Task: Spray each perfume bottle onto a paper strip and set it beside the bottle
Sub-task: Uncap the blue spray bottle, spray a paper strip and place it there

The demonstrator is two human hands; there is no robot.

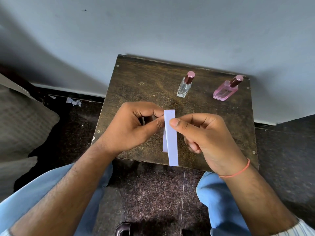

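Observation:
Two white paper strips (171,142) hang overlapped above the near half of a small dark wooden table (136,86). My left hand (131,126) pinches them from the left near their top. My right hand (204,133) pinches the front strip from the right, thumb on its face. A clear perfume bottle (184,86) with a maroon cap stands upright at the back middle. A pink perfume bottle (225,90) with a pink cap stands to its right near the table's right edge. Both bottles are capped and untouched.
The table stands against a grey wall (153,28). My knees in blue jeans (219,201) flank the near edge. A grey cushion (20,120) lies at left. Paper scraps (73,101) litter the dark floor beside the table.

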